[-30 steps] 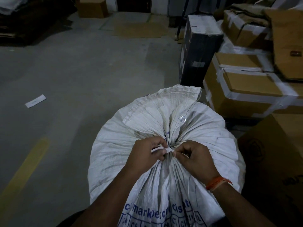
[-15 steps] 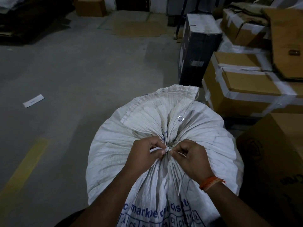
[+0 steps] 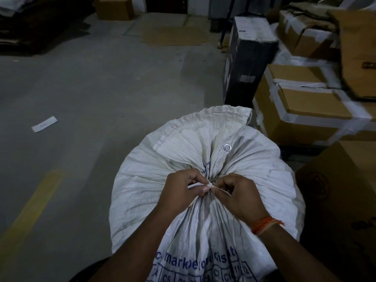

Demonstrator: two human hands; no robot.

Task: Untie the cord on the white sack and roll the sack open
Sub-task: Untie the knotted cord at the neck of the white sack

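A full white woven sack [image 3: 142, 190] with blue print stands in front of me, its mouth gathered tight at the middle. A metal eyelet [image 3: 227, 147] shows on the flap above the gather. A thin white cord [image 3: 208, 185] is knotted around the neck. My left hand [image 3: 181, 192] pinches one end of the cord at the knot. My right hand [image 3: 240, 196], with an orange thread band on the wrist, pinches the other strand right beside it. Both hands press against the sack's neck.
Taped cardboard boxes [image 3: 305, 110] are stacked close on the right, with a black box [image 3: 248, 58] behind the sack and a brown carton [image 3: 341, 200] at the near right. A paper slip [image 3: 44, 124] and a yellow line [image 3: 30, 210] lie on the concrete floor at left.
Both hands stay at the knot, working the cord with small finger movements. The view has shifted slightly; the sack stays tied.
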